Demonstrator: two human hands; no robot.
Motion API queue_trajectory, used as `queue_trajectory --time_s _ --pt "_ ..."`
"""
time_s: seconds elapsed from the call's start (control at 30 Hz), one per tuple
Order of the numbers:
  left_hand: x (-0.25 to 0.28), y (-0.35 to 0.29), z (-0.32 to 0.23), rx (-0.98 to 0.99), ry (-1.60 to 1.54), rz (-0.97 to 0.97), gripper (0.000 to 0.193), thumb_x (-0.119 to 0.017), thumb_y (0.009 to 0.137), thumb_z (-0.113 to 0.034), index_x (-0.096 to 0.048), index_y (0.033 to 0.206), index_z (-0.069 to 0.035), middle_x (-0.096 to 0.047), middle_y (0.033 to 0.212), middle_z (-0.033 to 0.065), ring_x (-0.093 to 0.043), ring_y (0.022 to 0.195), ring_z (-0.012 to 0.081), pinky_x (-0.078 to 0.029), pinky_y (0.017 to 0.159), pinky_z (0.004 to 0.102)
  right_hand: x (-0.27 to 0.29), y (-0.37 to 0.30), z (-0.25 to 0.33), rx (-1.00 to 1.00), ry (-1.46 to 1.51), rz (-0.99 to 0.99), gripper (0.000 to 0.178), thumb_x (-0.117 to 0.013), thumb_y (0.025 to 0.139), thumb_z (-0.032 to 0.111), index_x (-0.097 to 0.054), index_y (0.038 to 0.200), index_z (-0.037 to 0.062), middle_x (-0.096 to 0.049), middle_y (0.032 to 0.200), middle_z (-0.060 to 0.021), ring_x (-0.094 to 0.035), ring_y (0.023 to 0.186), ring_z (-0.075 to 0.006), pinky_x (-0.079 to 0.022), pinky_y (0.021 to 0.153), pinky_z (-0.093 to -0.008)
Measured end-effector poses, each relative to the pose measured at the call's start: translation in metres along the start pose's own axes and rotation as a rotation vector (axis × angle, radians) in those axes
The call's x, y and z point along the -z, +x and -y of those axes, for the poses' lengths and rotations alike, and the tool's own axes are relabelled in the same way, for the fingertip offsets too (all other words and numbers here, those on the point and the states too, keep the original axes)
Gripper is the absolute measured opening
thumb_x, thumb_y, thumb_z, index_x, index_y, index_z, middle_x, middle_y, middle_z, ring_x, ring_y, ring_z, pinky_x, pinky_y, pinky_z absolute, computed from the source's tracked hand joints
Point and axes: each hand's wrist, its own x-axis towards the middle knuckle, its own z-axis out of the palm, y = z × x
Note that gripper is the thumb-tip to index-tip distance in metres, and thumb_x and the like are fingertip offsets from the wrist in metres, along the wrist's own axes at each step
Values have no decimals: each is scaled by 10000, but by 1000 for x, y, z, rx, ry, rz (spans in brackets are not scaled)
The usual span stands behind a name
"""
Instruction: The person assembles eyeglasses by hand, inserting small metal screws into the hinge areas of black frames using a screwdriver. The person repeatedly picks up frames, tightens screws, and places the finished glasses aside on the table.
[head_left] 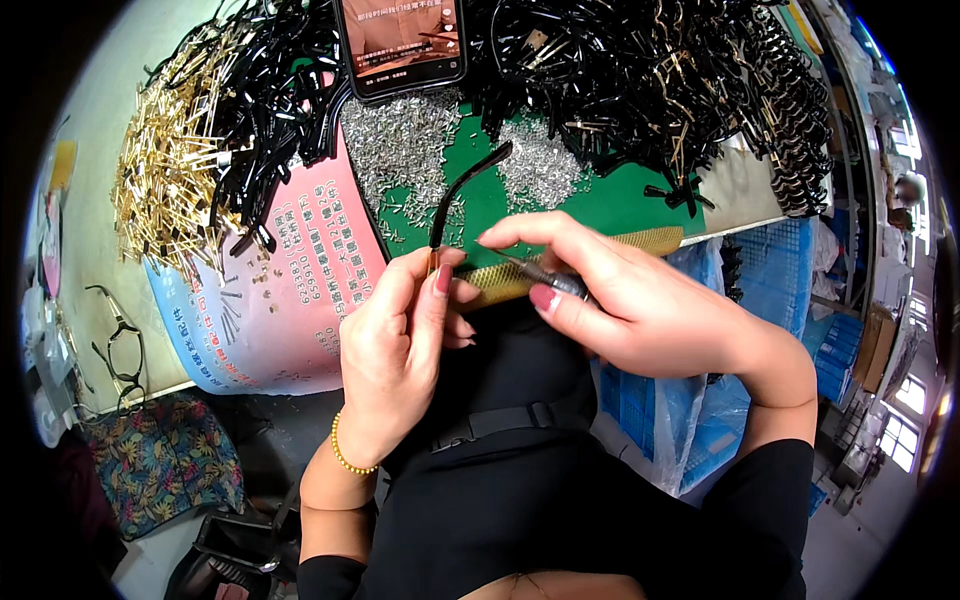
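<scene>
Between the thumb and fingers of my left hand (392,335) stands a black eyeglass temple (462,185), its curved tip pointing up and away to the right. The lower end of the temple is pinched in the fingertips and partly hidden. My right hand (650,305) grips a small dark screwdriver (556,278), whose thin shaft points left toward the left fingertips. Its index finger is stretched out above the shaft. Both hands are over the table's near edge, by a yellow textured strip (648,242). Small silver metal pieces (540,165) lie just beyond the hands.
A phone (405,75) stands at the far middle. Gold-coloured parts (170,150) are heaped at left, black temples (620,90) along the back. An eyeglass frame (122,350) lies at the left edge. Blue crates (775,290) stand at right, and a floral cushion (165,460) is at lower left.
</scene>
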Motion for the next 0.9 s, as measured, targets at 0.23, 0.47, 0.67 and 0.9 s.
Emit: queue_trajectory --time_s 0.23,0.47,0.67,0.9 --pt "-3 1 4 -96 111 -26 204 -568 1044 -53 -636 1220 26 -747 881 81 -698 647 113 -577 598 250 8 9 32 -399 689 240 496 -442 1069 174 -291 1540 128 -552 953 -53 -647 646 -112 -561 527 -268" --pt "-4 4 28 -635 740 -113 348 -662 908 37 -608 1250 66 -697 874 108 -675 673 239 -525 586 336 13 5 28 -426 862 253 500 -495 1050 181 -263 1476 61 -568 1009 -92 -583 560 -124 -485 445 -278" --pt "4 4 22 -728 661 -136 355 -674 873 54 -633 1225 60 -713 911 134 -694 701 240 -535 602 335 -13 -3 32 -62 -189 0 555 -647 1000 196 -368 1459 56 -607 1205 -196 -672 1032 -333 -544 867 -415" --pt "78 -3 21 -460 -148 -502 241 -432 1086 -45 -457 1317 17 -588 1330 181 -690 951 176 -548 895 323 -26 98 54 390 -623 -190 244 -639 922 131 -588 1122 0 -641 955 -190 -682 777 -396 -563 662 -471"
